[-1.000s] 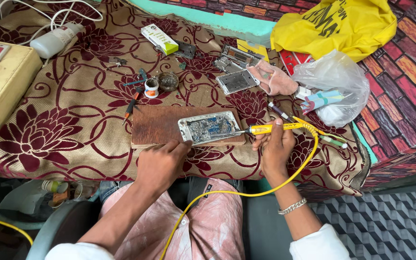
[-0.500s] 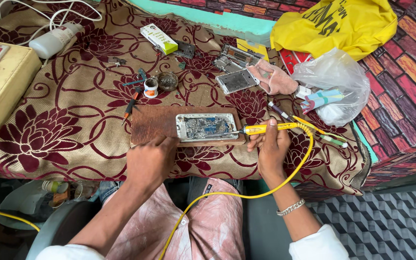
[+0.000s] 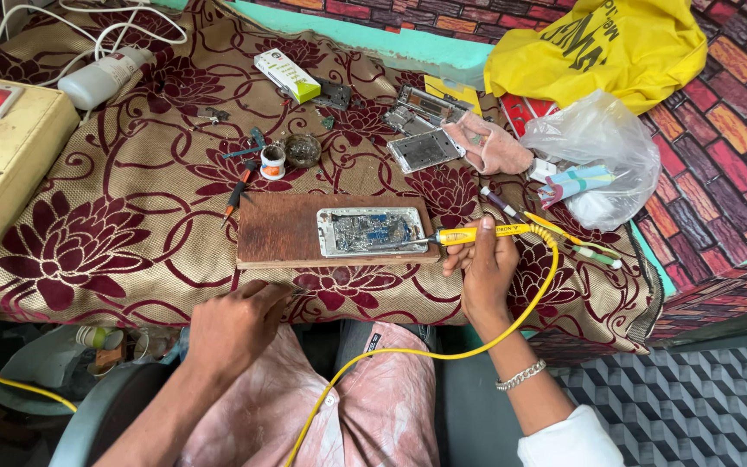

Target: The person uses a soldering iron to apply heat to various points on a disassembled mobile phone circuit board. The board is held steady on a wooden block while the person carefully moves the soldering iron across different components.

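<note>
— Which way is the soldering iron pointing right now?

— From where I sit, the soldering iron (image 3: 475,233) lies almost level, its long axis running left to right across the table. The metal tip points left and meets the right end of the opened phone (image 3: 372,231); the handle end points right, a touch farther away than the tip.

— How am I holding it?

— My right hand (image 3: 484,264) is closed around the handle from the near side, fingers wrapped over it. My left hand (image 3: 237,322) rests at the near edge of the table, loosely curled; I cannot tell whether it pinches anything.

— What does the iron look like?

— A slim yellow handle with a dark band toward the tip and a thin metal shaft. A yellow cord (image 3: 443,350) leaves the right end, loops around my wrist and drops toward my lap.

— And the phone?

— It lies flat on a wooden board (image 3: 283,232), long side also left to right, its back off and the circuit board showing inside a pale frame. The board sits on the maroon flowered cloth (image 3: 131,225). Farther off are more phone frames (image 3: 424,149) and a small round tin (image 3: 303,150); to the right, a clear plastic bag (image 3: 603,147).
</note>
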